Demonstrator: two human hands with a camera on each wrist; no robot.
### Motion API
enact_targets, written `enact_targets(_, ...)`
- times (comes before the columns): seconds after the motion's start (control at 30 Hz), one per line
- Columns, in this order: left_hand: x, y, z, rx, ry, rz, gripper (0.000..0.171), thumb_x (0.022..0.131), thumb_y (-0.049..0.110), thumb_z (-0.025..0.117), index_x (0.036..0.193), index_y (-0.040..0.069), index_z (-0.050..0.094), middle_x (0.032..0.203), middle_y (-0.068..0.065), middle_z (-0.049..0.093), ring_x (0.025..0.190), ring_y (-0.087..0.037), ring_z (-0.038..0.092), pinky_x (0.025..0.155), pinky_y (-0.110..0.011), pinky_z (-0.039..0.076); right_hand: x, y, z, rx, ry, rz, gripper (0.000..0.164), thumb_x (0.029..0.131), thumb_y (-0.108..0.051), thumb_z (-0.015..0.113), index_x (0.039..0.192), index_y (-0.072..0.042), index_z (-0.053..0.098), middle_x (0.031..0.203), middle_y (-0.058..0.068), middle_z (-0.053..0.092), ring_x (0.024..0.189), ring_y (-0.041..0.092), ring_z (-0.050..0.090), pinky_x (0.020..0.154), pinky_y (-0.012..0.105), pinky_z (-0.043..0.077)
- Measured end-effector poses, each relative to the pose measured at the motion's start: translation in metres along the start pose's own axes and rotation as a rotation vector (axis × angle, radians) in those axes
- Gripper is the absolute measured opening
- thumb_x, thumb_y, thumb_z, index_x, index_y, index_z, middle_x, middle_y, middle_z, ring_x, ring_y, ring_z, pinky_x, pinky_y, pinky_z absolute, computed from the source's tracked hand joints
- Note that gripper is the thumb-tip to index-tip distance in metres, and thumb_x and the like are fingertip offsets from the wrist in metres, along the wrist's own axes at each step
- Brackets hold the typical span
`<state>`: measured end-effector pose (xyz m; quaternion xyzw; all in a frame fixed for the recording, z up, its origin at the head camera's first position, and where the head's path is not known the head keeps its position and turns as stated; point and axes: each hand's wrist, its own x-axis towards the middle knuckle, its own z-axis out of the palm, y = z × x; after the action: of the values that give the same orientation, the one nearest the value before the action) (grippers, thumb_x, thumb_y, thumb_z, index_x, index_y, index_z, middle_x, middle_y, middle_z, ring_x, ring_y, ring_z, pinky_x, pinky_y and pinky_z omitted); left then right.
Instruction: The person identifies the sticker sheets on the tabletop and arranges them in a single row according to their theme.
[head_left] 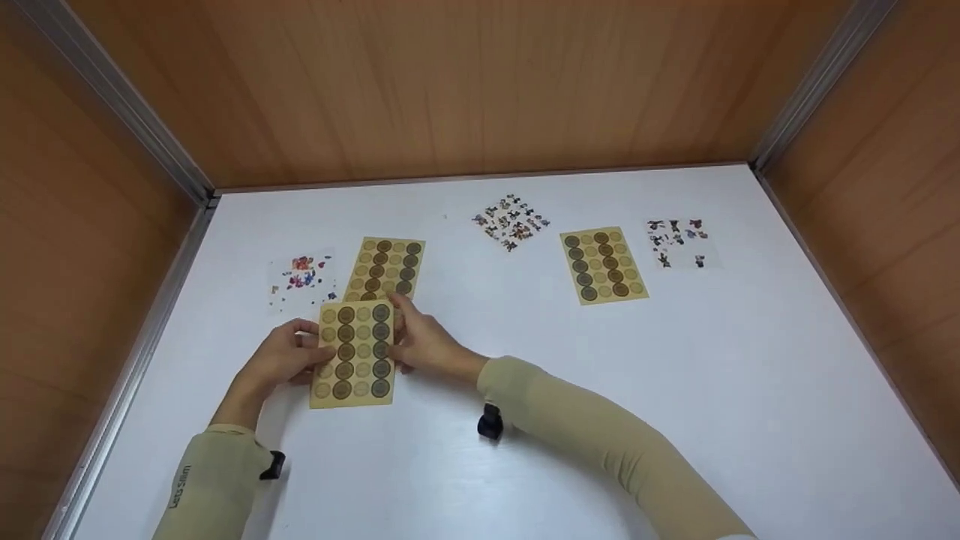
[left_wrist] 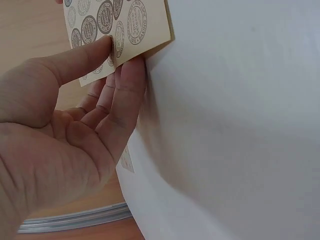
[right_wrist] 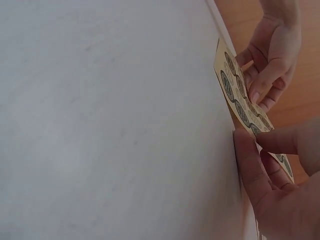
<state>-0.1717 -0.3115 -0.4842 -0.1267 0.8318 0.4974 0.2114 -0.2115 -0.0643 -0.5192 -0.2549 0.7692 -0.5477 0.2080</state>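
A yellowish sticker sheet (head_left: 355, 379) printed with rows of round seals is held between both hands at the left of the table. My left hand (head_left: 289, 352) pinches its left edge, thumb on the printed face and fingers behind, as the left wrist view shows on the sheet (left_wrist: 145, 37). On the opposite edge my right hand (head_left: 424, 337) grips it the same way; in the right wrist view its thumb lies over the seals. Behind, a second sheet of round seals (head_left: 386, 262) lies on the table, its lower end overlapped by the held one.
A third sheet of round seals (head_left: 604, 266) lies right of centre. Clear sheets with small colourful stickers lie at the left (head_left: 302, 277), back middle (head_left: 511, 222) and right (head_left: 679, 241). Wooden panels (head_left: 480, 90) with metal rails enclose the white table (head_left: 600, 405).
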Motion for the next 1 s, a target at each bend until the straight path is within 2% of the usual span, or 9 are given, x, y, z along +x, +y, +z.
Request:
enact_targets(0.13,-0.003,-0.002,-0.005,0.007,0.012,0.001,0.052,0.095,0.015,0.073,0.133,-0.004,0.044,0.103,-0.014,0.067,0.079,-0.019,0.069,0.067,-0.032,0.061,0.002,-0.005,0.003,-0.091,0.006,-0.020,0.089,0.090,0.006,0.070,0.161,-0.009,0.018,0.098,0.006,0.070,0.069,0.018,0.068,0.055,0.029,0.059)
enact_targets(0.27,-0.005,-0.002,-0.008,0.040,0.030,0.011,0.051,0.095,0.014,0.072,0.133,-0.005,0.044,0.103,-0.014,0.064,0.079,-0.019,0.068,0.067,-0.032,0.060,0.004,-0.009,0.007,-0.230,0.015,-0.060,0.080,0.091,0.001,0.071,0.158,-0.007,0.028,0.100,0.004,0.072,0.079,0.008,0.066,0.070,0.021,0.056)
enact_targets(0.37,-0.008,-0.002,-0.008,0.070,0.041,0.017,0.048,0.095,0.013,0.071,0.131,-0.005,0.045,0.102,-0.013,0.061,0.079,-0.019,0.065,0.066,-0.032,0.059,0.002,-0.011,0.013,-0.393,0.026,-0.077,0.071,0.093,-0.005,0.071,0.155,-0.007,0.036,0.108,0.001,0.069,0.087,0.005,0.063,0.081,0.017,0.052)
enact_targets(0.5,-0.013,-0.005,-0.008,0.119,0.042,0.008,0.047,0.095,0.013,0.071,0.130,-0.006,0.045,0.101,-0.012,0.058,0.078,-0.018,0.062,0.064,-0.031,0.057,-0.003,-0.012,0.020,-0.629,0.002,-0.084,0.064,0.096,-0.017,0.069,0.154,-0.011,0.040,0.112,0.000,0.063,0.088,0.008,0.059,0.078,0.021,0.051)
enact_targets(0.6,-0.016,-0.007,-0.008,0.155,0.044,-0.005,0.048,0.096,0.014,0.070,0.131,-0.006,0.045,0.101,-0.013,0.057,0.077,-0.018,0.062,0.063,-0.030,0.057,-0.007,-0.012,0.024,-0.742,-0.027,-0.102,0.065,0.097,-0.025,0.069,0.154,-0.014,0.041,0.112,0.000,0.061,0.087,0.011,0.056,0.071,0.022,0.049)
enact_targets(0.77,-0.017,-0.010,-0.009,0.166,0.051,-0.016,0.048,0.097,0.015,0.069,0.133,-0.007,0.045,0.103,-0.015,0.059,0.077,-0.019,0.062,0.064,-0.030,0.057,-0.010,-0.015,0.028,-0.830,-0.041,-0.109,0.068,0.097,-0.034,0.069,0.156,-0.016,0.040,0.117,0.003,0.058,0.092,0.015,0.053,0.066,0.024,0.047)
enact_targets(1.0,-0.020,-0.015,-0.010,0.180,0.062,-0.016,0.049,0.097,0.015,0.069,0.134,-0.007,0.045,0.103,-0.015,0.059,0.078,-0.019,0.062,0.064,-0.030,0.057,-0.014,-0.017,0.034,-0.880,-0.043,-0.093,0.068,0.097,-0.043,0.068,0.155,-0.015,0.043,0.120,0.003,0.056,0.099,0.018,0.054,0.071,0.027,0.051)
